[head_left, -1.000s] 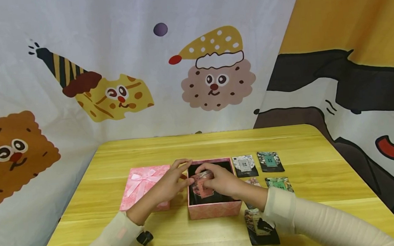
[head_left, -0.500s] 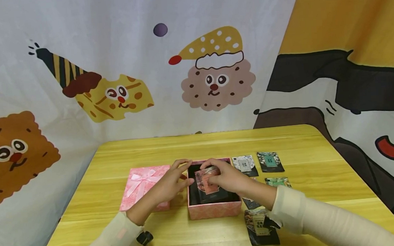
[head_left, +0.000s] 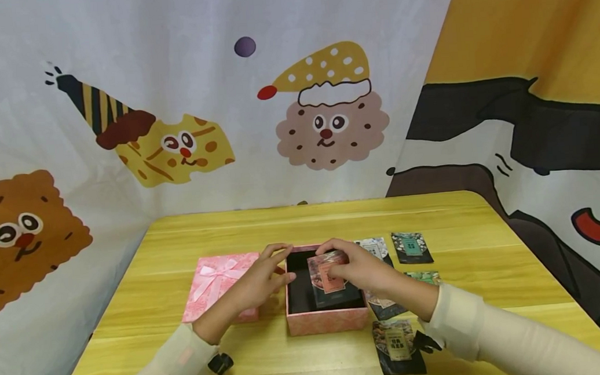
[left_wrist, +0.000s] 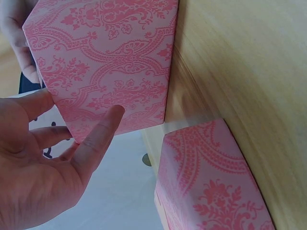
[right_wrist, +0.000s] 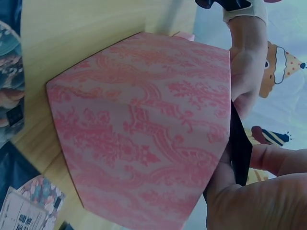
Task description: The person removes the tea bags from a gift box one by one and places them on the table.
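A pink patterned gift box [head_left: 327, 322] stands in mid-table with its top off and a dark interior. My right hand [head_left: 357, 269] pinches a black packet [head_left: 324, 295] with a red label, tilted over the box's opening. In the right wrist view, the dark packet [right_wrist: 241, 148] shows between thumb and fingers above the box wall [right_wrist: 139, 129]. My left hand [head_left: 259, 278] lies along the left side of the box. Its fairly straight fingers [left_wrist: 98, 136] touch the outer wall in the left wrist view, with nothing held.
The pink lid [head_left: 201, 275] with a ribbon bow lies left of the box. Several packets lie to the right, including one with a teal label [head_left: 411, 247] and one with a beige label [head_left: 398, 349]. A cartoon-printed cloth [head_left: 255, 150] hangs behind the table.
My right hand has moved rightward, carrying the red-labelled packet from the box's left side toward its right rim. My left hand has stayed in place.
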A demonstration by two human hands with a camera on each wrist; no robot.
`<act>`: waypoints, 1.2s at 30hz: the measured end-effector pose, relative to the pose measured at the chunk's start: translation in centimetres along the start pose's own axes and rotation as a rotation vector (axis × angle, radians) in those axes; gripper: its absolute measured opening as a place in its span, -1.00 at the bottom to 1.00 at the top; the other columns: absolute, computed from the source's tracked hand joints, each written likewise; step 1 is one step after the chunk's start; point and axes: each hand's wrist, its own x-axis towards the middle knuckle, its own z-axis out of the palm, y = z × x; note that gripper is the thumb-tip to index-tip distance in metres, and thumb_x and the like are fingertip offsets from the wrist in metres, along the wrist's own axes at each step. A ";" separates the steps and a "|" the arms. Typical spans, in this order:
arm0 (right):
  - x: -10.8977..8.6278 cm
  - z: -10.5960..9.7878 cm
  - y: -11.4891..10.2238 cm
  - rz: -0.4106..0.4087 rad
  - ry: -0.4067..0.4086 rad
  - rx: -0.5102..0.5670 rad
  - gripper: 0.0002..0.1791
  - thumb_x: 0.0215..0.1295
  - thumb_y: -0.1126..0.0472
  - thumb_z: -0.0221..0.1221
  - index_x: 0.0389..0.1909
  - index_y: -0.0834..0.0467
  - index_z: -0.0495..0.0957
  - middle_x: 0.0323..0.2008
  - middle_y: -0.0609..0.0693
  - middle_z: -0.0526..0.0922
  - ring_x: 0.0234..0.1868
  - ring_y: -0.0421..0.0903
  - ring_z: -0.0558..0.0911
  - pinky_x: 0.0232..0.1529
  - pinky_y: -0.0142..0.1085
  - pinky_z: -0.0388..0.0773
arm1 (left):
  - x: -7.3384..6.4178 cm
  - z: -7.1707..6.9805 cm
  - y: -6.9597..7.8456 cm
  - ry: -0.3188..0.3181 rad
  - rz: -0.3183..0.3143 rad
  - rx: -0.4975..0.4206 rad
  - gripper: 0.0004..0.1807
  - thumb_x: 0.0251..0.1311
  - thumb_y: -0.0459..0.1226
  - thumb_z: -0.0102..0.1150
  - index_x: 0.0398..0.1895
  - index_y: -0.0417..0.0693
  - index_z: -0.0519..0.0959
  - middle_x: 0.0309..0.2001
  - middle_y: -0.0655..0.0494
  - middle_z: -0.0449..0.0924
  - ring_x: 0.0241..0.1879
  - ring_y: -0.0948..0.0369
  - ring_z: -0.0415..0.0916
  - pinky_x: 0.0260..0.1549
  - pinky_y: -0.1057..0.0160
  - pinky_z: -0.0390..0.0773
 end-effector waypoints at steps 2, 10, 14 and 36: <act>-0.3 -0.4 0.0 0.003 0.005 0.004 -0.57 0.46 0.40 0.07 0.32 0.20 0.45 -0.48 0.06 0.52 -0.56 -0.08 0.35 -0.42 -0.21 0.43 | 0.0 0.0 0.0 -0.001 0.001 -0.001 -0.26 0.47 -0.25 0.20 0.60 -0.23 0.15 0.54 -0.16 0.10 0.00 0.00 0.61 -0.37 0.34 0.59; -1.5 -2.2 0.5 -0.013 0.016 0.052 -0.58 0.45 0.43 0.08 0.30 0.26 0.43 -0.49 0.07 0.49 -0.50 -0.05 0.39 -0.38 -0.20 0.44 | -0.1 0.0 0.0 -0.002 0.019 -0.001 -0.26 0.47 -0.27 0.20 0.60 -0.27 0.15 0.53 -0.17 0.11 -0.05 0.03 0.60 -0.41 0.35 0.58; -2.1 -3.0 0.9 0.002 0.027 0.054 -0.59 0.46 0.41 0.08 0.30 0.25 0.43 -0.54 0.04 0.45 -0.51 -0.06 0.39 -0.39 -0.20 0.44 | -0.2 -0.1 0.0 -0.002 0.019 0.004 -0.26 0.47 -0.26 0.20 0.60 -0.27 0.15 0.53 -0.17 0.11 -0.07 0.04 0.60 -0.41 0.35 0.57; -6.2 -8.0 3.4 0.105 0.021 0.078 -0.60 0.54 0.27 0.09 0.30 0.29 0.38 -0.30 0.12 0.43 -0.36 0.00 0.39 -0.31 -0.13 0.44 | -0.1 0.0 -0.3 0.000 0.038 0.013 -0.27 0.48 -0.24 0.18 0.60 -0.27 0.15 0.53 -0.17 0.11 -0.01 0.01 0.62 -0.39 0.36 0.59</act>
